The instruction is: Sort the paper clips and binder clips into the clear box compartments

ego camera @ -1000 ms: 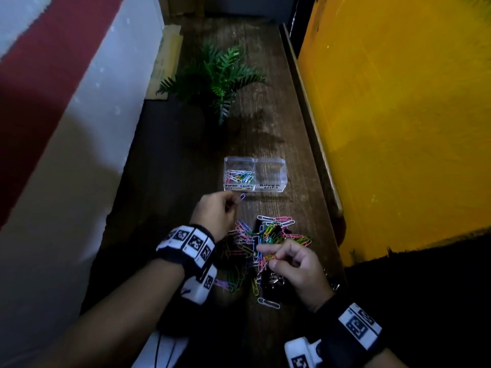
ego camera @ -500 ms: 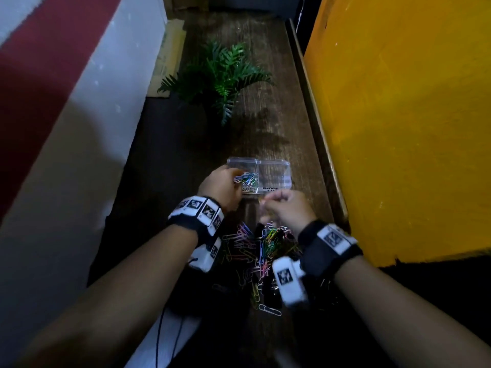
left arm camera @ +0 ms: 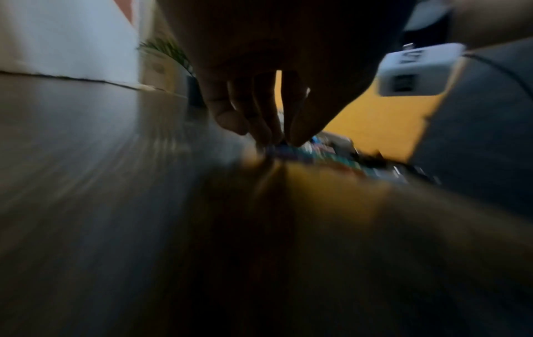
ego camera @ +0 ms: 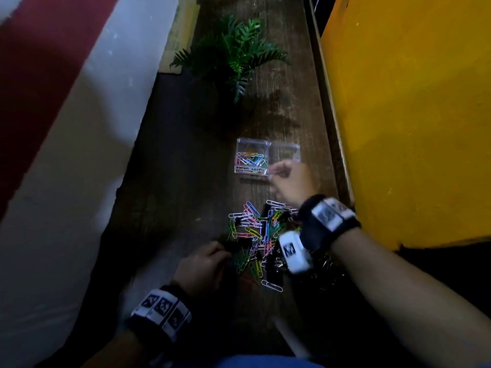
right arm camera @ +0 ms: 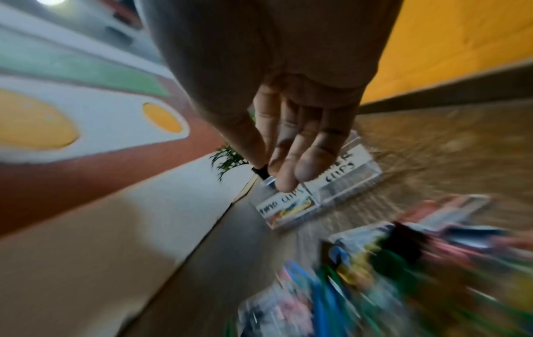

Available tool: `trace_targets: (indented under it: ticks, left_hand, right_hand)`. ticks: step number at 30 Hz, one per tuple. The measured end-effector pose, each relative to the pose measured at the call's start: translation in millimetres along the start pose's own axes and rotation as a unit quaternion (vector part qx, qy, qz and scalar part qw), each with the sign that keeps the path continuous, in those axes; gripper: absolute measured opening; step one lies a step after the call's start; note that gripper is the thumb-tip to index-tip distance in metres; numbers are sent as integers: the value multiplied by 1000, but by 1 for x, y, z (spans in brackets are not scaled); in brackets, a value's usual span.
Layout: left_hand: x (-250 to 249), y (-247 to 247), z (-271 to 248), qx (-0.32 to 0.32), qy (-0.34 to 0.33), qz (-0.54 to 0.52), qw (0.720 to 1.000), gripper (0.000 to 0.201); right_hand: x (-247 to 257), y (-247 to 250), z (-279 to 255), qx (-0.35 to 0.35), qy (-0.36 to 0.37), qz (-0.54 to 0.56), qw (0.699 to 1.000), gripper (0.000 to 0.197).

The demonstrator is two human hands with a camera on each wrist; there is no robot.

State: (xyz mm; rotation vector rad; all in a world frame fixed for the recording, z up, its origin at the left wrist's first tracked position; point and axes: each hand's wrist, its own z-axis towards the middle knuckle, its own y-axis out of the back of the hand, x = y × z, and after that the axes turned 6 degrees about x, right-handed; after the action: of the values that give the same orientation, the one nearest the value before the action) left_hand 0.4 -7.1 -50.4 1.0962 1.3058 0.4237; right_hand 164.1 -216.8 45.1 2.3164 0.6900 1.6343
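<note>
The clear box [ego camera: 267, 144] stands on the wooden table. Its left compartment [ego camera: 249, 159] holds coloured paper clips and its right one [ego camera: 285, 152] looks bare. Handwritten labels on the box [right arm camera: 291, 205] face me. My right hand [ego camera: 272, 174] hovers at the box's front wall. In the right wrist view this hand [right arm camera: 266, 173] pinches a small black clip with a silvery part [right arm camera: 263, 175], apparently a binder clip. The mixed pile of clips [ego camera: 260, 235] lies nearer me. My left hand [ego camera: 225, 254] is at its left edge. Its fingertips [left arm camera: 300, 136] meet on the pile; blur hides any hold.
A potted fern [ego camera: 233, 54] stands beyond the box. A yellow wall [ego camera: 411, 115] borders the table on the right, and a white and red wall [ego camera: 66, 128] borders it on the left. Dark table surface [ego camera: 180, 187] lies left of the box and the pile.
My left hand has pulled back from the box's left compartment to the pile's left edge. My right hand rose from the pile to the box front and now stays there.
</note>
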Motion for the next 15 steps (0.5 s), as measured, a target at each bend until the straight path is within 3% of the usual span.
trace_targets:
  ticks: [4, 9, 13, 15]
  left_hand:
    - [8, -18, -22, 16, -41, 58, 997, 43]
    - [6, -14, -29, 19, -20, 90, 996, 43]
    - [4, -8, -36, -5, 13, 51, 999, 34]
    - [2, -5, -39, 21, 50, 27, 998, 30]
  right_hand:
    - [-54, -4, -87, 62, 91, -125, 986, 10]
    - [-117, -26, -155, 114, 78, -261, 955, 22]
    - [-139, -39, -171, 80, 109, -344, 929, 27]
    - [-141, -40, -173, 50, 145, -365, 918, 23]
